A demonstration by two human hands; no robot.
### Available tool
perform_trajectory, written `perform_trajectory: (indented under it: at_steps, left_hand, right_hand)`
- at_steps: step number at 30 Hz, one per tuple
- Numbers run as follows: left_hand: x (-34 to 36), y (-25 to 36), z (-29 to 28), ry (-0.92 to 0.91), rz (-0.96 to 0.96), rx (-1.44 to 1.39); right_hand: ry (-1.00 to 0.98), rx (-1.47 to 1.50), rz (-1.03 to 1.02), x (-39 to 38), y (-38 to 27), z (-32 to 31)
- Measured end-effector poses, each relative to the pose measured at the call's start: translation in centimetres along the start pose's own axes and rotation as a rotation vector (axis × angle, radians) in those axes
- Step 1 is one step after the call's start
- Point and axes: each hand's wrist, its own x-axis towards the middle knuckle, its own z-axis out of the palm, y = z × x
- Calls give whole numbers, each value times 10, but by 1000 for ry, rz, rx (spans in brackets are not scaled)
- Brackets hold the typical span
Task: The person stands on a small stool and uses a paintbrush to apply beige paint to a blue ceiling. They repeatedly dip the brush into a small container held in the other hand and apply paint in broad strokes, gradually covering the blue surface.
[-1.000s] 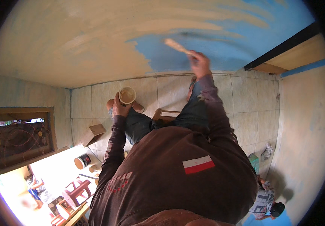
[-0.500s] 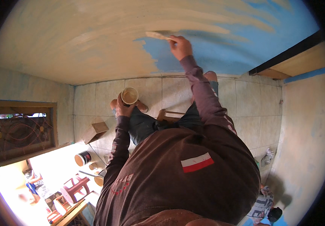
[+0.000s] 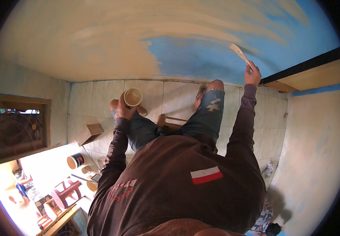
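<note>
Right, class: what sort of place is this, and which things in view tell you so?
Probably a room in a home, being painted: the wall ahead is part blue, part streaky tan, the right hand holds a brush, and a wooden-framed window is at the left.

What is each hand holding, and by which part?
Right hand: the paintbrush, by its handle. Left hand: the round tub, around its outer side.

my right arm [image 3: 242, 120] stretches forward, right hand [image 3: 252, 74] pinching; my left hand [image 3: 125, 111] grips, fingers curled, nearer my torso [image 3: 174, 169].
</note>
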Motion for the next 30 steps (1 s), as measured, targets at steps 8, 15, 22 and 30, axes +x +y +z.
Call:
perform_trajectory:
  at_steps: [8, 15, 22, 30]
  left_hand:
    - [-1, 1, -3, -45, 2, -14]
    - [1, -10, -1, -83, -37, -28]
    - [-5, -7, -10, 21, -6, 0]
    - [-6, 1, 0, 18, -25, 3]
  right_hand:
    - [113, 305, 219, -72, -10, 33]
    - [-321, 581, -198, -101, -226, 102]
    - [-370, 481, -171, -86, -298, 148]
    - [-202, 374, -27, -77, -185, 105]
